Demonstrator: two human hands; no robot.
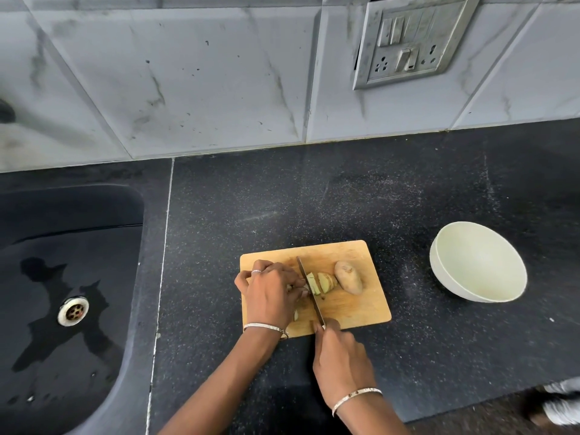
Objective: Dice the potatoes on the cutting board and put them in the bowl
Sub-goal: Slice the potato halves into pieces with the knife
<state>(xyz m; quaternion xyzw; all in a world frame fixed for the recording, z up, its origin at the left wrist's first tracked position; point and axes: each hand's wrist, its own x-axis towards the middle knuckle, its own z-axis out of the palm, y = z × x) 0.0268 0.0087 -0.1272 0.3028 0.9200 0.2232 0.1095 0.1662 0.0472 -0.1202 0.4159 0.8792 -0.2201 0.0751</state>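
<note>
board: wooden cutting board (345, 312) lying flat on the dark countertop (314, 199), its near edge under both wrists, long sides a bit skewed to the counter's front edge
room around it: bare counter behind the board up to the tiled wall (188, 73), and a strip on the left up to the seam before the sink (62, 277)
front edge: the counter drops off at lower right, well apart from the board
bowl: one pale bowl (439, 271) on the counter to the right of the board, a clear gap between them, not touching
potatoes: two. One whole potato (349, 276) near the board's right side, and one sliced potato (320, 282) just beside it, mid-board. Can't count the slices, they overlap. Plus one small loose piece (295, 314) by the left wrist
knife: one knife (309, 290), blade running front to back, edge down in the sliced potato
left hand: left hand (273, 293) over the board's left half, fingers curled down onto the uncut end right against the blade
right hand: right hand (342, 362) at the board's near edge, fingers wrapped round the knife handle
extras: one bracelet per wrist, one ring (256, 271) on the left hand, one drain (73, 311), one socket panel (411, 42)
</note>
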